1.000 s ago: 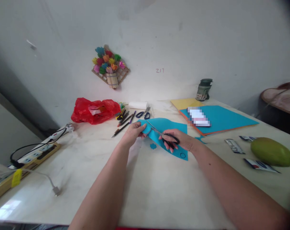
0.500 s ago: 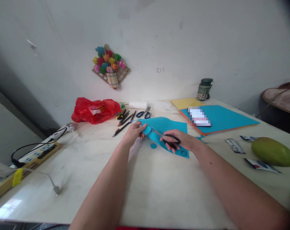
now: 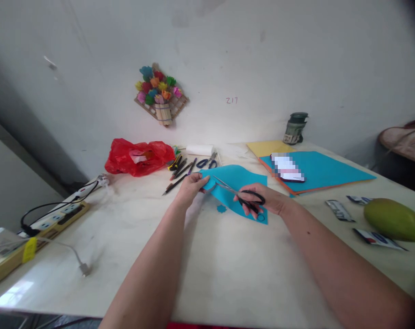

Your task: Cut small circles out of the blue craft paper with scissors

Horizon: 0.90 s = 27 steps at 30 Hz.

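Note:
A sheet of blue paper [image 3: 233,173] curves up from the table between my hands, a small black circle drawn near its lower right corner. My left hand [image 3: 193,186] pinches the sheet's left edge between thumb and fingers. My right hand [image 3: 255,197] grips a pair of scissors [image 3: 251,199] by black handles. Their metal blades stand apart and point left, at the paper close to my left fingertips. Just below the sheet lies a small blue paper cutout [image 3: 221,209] with a jagged edge.
Pens [image 3: 177,183] and blue-handled scissors [image 3: 206,162] lie behind my left hand, near a red plastic bag [image 3: 139,157]. Rightward are a phone [image 3: 286,167] on stacked coloured paper [image 3: 330,169], a bottle [image 3: 295,128], small packets [image 3: 339,210] and a green mango [image 3: 394,219]. A power strip [image 3: 49,224] runs along the left.
My right hand has drawn slightly right with the scissors, and the blades have opened wider. My left hand keeps its pinch on the paper. The whole view has shifted slightly.

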{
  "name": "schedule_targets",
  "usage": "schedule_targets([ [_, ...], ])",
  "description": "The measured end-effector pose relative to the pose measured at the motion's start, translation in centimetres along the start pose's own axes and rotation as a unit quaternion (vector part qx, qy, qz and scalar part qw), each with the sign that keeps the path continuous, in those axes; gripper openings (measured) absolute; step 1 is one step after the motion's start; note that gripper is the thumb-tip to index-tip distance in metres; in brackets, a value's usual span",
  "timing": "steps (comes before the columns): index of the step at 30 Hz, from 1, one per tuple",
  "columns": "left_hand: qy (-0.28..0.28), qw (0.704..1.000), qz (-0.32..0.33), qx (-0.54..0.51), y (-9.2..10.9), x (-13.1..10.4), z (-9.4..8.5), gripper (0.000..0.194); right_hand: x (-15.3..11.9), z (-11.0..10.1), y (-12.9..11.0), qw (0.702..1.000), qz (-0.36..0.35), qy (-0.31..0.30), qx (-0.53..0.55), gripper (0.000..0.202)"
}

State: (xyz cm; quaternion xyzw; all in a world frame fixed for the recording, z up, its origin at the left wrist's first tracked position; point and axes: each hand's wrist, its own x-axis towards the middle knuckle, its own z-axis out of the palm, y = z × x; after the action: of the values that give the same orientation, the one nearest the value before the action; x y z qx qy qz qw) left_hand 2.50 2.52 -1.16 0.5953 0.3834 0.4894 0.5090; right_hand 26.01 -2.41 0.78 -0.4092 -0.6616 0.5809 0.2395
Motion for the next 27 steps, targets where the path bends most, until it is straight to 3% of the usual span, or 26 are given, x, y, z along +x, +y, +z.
schedule_targets([
  [15, -0.043, 0.998, -0.022, -0.028, 1.1, -0.5, 0.7, 0.032, 0.3, -0.4, -0.6, 1.0, -0.018, -0.014, 0.02, 0.034],
  [27, -0.078, 0.994, -0.073, -0.019, 1.7, -0.8, 0.5, 0.032, 2.6, -0.9, -1.1, 0.997, -0.053, -0.056, 0.002, 0.038],
])
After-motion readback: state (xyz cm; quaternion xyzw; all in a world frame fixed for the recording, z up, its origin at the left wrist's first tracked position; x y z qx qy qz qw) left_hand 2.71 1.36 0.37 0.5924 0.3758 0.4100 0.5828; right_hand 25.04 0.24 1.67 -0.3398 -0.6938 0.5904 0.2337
